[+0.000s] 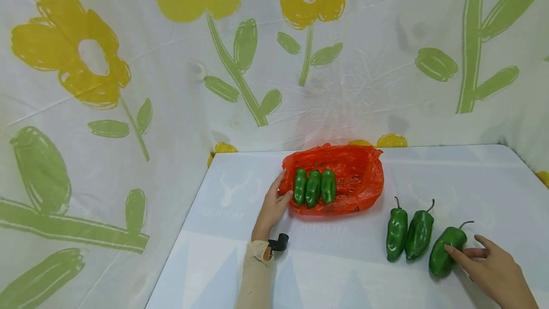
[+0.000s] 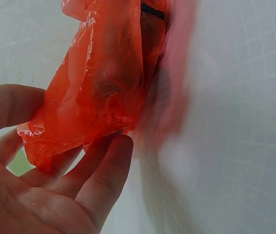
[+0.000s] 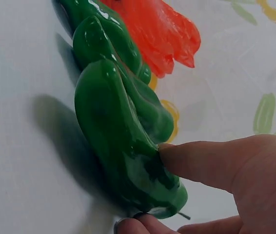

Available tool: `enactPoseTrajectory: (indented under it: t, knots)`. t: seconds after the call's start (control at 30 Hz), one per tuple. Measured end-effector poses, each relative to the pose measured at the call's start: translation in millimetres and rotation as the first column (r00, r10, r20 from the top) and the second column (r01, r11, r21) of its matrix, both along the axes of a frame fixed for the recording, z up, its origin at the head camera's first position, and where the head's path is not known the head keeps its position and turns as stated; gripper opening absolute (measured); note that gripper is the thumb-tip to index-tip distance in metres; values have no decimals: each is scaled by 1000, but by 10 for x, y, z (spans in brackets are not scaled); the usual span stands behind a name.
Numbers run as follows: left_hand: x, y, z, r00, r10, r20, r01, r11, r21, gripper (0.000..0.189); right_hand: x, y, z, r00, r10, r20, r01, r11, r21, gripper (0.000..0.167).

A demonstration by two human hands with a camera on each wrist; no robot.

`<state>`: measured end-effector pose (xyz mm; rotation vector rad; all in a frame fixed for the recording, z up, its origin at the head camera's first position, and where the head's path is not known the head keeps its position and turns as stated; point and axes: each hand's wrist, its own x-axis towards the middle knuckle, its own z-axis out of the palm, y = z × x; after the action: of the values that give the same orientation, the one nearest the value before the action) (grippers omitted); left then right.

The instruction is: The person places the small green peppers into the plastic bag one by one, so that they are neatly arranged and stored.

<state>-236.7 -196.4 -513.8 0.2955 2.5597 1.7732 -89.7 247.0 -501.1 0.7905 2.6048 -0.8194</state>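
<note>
A red plastic bag (image 1: 360, 194) lies spread open like a basket on the table, with three green peppers (image 1: 313, 188) side by side in its left part. At its left end, my left hand (image 1: 273, 206) holds the bag's side; the left wrist view shows thumb and fingers on either side of the red film (image 2: 99, 92). Three more green peppers lie on the table to the right. My right hand (image 1: 497, 268) pinches the rightmost green pepper (image 1: 446, 252), whose glossy body (image 3: 123, 141) fills the right wrist view. Two others (image 1: 397, 235) lie to its left, stems away from me.
The white table (image 1: 214, 261) has pale printed patterns. A curtain (image 1: 369, 70) with yellow flowers and green leaves hangs behind it and along the left side. A black wrist mount (image 1: 279, 242) sits at my left sleeve's cuff.
</note>
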Motion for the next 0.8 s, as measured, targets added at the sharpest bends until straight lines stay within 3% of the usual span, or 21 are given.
enactPoseTrajectory:
  t: [0.23, 0.43, 0.63, 0.8]
  knots:
    - [-1, 2, 22, 1000, -13, -21, 13, 1000, 2, 66, -31, -17, -17, 999, -22, -48, 19, 998, -62, 99]
    - [-12, -3, 3, 1000, -14, -28, 14, 1000, 6, 66, -43, -32, -35, 999, -13, -45, 11, 999, -38, 85]
    - [0, -5, 5, 999, -10, -30, 10, 1000, 10, 66, -55, -28, -8, 998, 62, -29, -63, 997, -42, 91]
    - [15, -8, 15, 1000, -13, -25, 13, 1000, -1, 66, -51, -62, 4, 999, 25, -23, -27, 997, -66, 87]
